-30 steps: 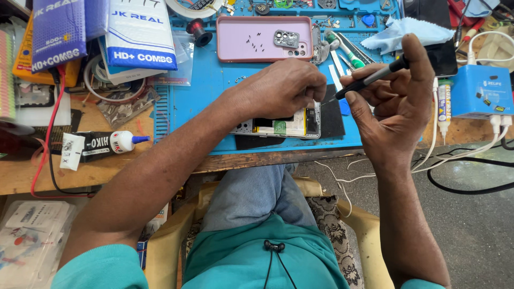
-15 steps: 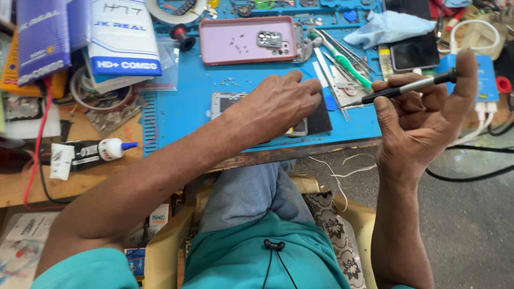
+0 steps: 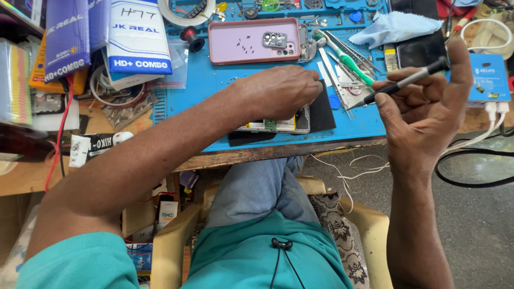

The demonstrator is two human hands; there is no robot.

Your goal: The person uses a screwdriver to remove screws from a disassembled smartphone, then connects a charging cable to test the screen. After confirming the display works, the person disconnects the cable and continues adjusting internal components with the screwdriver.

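My left hand (image 3: 281, 91) lies knuckles up on an opened phone (image 3: 278, 124) on the blue work mat (image 3: 203, 88), its fingers curled over the phone's body. My right hand (image 3: 428, 112) is raised off the table's right edge and holds a thin black screwdriver (image 3: 407, 81) between thumb and fingers, tip pointing left. A pink phone back cover (image 3: 241, 45) with several tiny screws and a camera ring on it lies behind my left hand.
Tweezers and a green-handled tool (image 3: 345, 59) lie on the mat near the right hand. A blue cloth (image 3: 393, 27), a dark phone (image 3: 420, 51), a blue charger box (image 3: 490, 77), a tape roll (image 3: 184, 13) and boxed spare parts (image 3: 136, 37) ring the mat. A plastic chair (image 3: 176, 241) is under me.
My right hand with the screwdriver has drifted right and away from the phone. My left hand has stayed on the opened phone.
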